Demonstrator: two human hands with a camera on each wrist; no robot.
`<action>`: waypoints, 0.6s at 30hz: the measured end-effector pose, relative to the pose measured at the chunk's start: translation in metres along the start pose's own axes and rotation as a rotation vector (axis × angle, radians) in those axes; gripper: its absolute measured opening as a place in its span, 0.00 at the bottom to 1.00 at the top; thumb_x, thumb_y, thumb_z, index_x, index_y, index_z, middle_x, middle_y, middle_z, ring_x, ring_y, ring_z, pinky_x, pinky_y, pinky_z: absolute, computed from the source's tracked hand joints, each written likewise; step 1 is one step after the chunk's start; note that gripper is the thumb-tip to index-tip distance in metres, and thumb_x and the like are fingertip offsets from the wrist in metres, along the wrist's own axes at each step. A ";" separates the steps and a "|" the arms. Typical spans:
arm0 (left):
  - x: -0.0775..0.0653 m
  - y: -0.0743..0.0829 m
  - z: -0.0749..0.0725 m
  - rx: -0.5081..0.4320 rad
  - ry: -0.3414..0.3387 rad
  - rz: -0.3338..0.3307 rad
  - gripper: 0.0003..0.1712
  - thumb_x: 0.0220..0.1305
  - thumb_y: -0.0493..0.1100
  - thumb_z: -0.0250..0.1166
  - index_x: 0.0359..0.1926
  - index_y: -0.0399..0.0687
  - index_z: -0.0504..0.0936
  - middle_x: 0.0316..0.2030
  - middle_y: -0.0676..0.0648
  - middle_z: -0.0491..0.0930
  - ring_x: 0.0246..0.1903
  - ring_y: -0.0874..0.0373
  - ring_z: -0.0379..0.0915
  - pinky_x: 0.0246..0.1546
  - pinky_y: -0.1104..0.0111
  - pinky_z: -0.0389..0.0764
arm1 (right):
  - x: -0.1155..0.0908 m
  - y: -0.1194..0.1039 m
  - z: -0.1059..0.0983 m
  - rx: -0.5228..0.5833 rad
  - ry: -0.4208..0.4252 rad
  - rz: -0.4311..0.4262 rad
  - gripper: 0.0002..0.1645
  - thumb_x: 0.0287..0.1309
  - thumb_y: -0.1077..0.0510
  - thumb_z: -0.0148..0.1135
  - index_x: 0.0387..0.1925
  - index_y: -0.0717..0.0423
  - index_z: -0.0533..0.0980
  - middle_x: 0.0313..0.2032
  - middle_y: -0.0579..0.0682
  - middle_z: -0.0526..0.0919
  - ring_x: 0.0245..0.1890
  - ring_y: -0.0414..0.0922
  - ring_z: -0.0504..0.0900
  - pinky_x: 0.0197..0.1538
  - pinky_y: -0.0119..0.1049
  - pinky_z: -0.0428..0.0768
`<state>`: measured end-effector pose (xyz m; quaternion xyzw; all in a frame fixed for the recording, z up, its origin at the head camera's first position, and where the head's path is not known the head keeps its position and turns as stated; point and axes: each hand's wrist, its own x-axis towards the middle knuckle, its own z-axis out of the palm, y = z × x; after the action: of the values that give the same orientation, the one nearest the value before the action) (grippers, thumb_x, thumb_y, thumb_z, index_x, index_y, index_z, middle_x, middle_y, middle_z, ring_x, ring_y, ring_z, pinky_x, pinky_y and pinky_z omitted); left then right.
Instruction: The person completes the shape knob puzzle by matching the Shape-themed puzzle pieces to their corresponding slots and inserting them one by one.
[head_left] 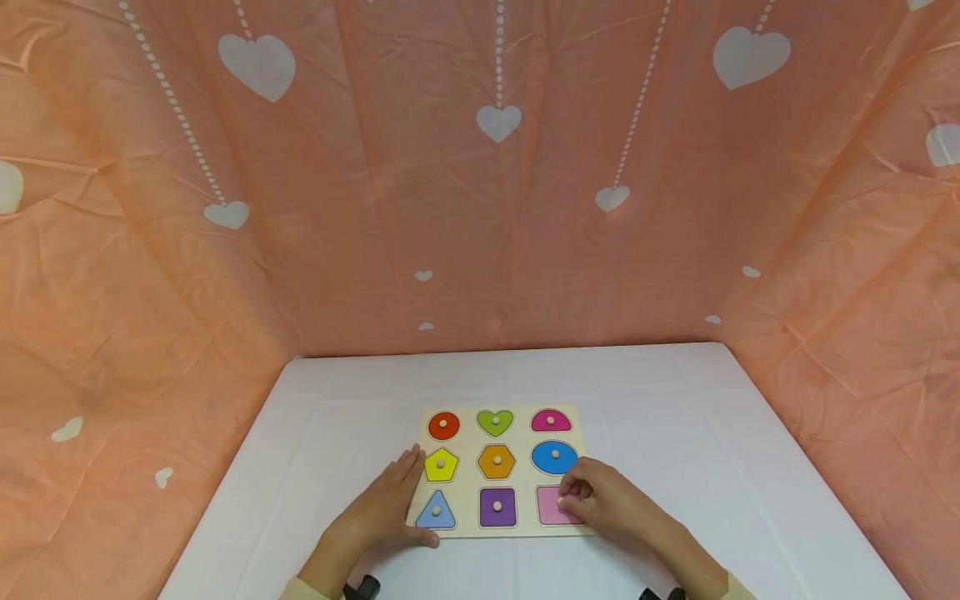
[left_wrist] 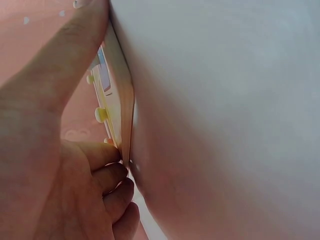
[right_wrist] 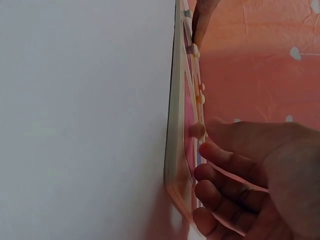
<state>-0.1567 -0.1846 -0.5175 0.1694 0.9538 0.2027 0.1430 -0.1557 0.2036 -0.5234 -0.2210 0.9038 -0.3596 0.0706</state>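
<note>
A pale wooden shape puzzle board [head_left: 468,492] lies flat on the white table, with several coloured knobbed pieces in its recesses. My left hand [head_left: 386,504] rests at the board's left edge, fingers extended along that side and thumb by the near left corner. At the near right, my right hand [head_left: 611,500] has thumb and index fingertips at the small knob [right_wrist: 198,131] of the pink rectangle piece [head_left: 550,493], pinching it. That piece sits in its recess, its right part hidden by the hand. Beside it are the purple square [head_left: 507,518] and the blue oval [head_left: 543,457].
White cloth covers the table [head_left: 337,417] around the board. Behind it and at both sides hangs an orange-pink curtain [head_left: 450,225] with white hearts. A dark wrist strap [head_left: 363,588] shows at the left wrist.
</note>
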 end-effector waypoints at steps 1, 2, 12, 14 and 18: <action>0.000 0.000 0.000 0.002 -0.001 -0.004 0.77 0.43 0.66 0.87 0.84 0.36 0.56 0.85 0.37 0.50 0.84 0.41 0.46 0.82 0.45 0.55 | -0.001 0.001 -0.002 -0.004 0.005 -0.002 0.06 0.66 0.50 0.77 0.39 0.43 0.84 0.34 0.35 0.78 0.37 0.33 0.76 0.41 0.29 0.82; 0.001 0.000 0.000 0.004 -0.002 -0.007 0.77 0.43 0.66 0.86 0.84 0.36 0.56 0.85 0.38 0.50 0.84 0.41 0.46 0.82 0.45 0.55 | -0.001 0.001 -0.004 -0.006 0.010 -0.001 0.07 0.66 0.50 0.77 0.39 0.43 0.84 0.34 0.34 0.78 0.37 0.33 0.76 0.42 0.29 0.82; -0.001 -0.003 -0.002 0.031 0.007 0.010 0.76 0.46 0.70 0.84 0.83 0.36 0.57 0.85 0.37 0.52 0.84 0.41 0.47 0.83 0.46 0.54 | -0.007 0.016 -0.020 -0.058 0.152 -0.009 0.06 0.67 0.55 0.75 0.40 0.46 0.84 0.36 0.34 0.78 0.38 0.34 0.76 0.43 0.31 0.83; -0.003 -0.003 -0.003 0.036 0.018 0.004 0.74 0.48 0.71 0.82 0.83 0.36 0.58 0.84 0.38 0.53 0.84 0.42 0.48 0.83 0.46 0.53 | -0.008 0.017 -0.024 -0.077 0.179 0.012 0.05 0.67 0.56 0.75 0.41 0.47 0.84 0.37 0.34 0.79 0.39 0.35 0.77 0.44 0.32 0.84; -0.005 -0.007 -0.008 0.052 0.053 0.004 0.71 0.52 0.72 0.79 0.83 0.34 0.59 0.83 0.37 0.56 0.83 0.40 0.49 0.83 0.45 0.54 | -0.010 0.019 -0.034 -0.116 0.227 0.061 0.08 0.67 0.57 0.75 0.45 0.50 0.85 0.40 0.38 0.82 0.43 0.40 0.80 0.49 0.38 0.86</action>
<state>-0.1571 -0.1953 -0.5130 0.1693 0.9619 0.1827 0.1128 -0.1632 0.2416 -0.5122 -0.1548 0.9316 -0.3272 -0.0341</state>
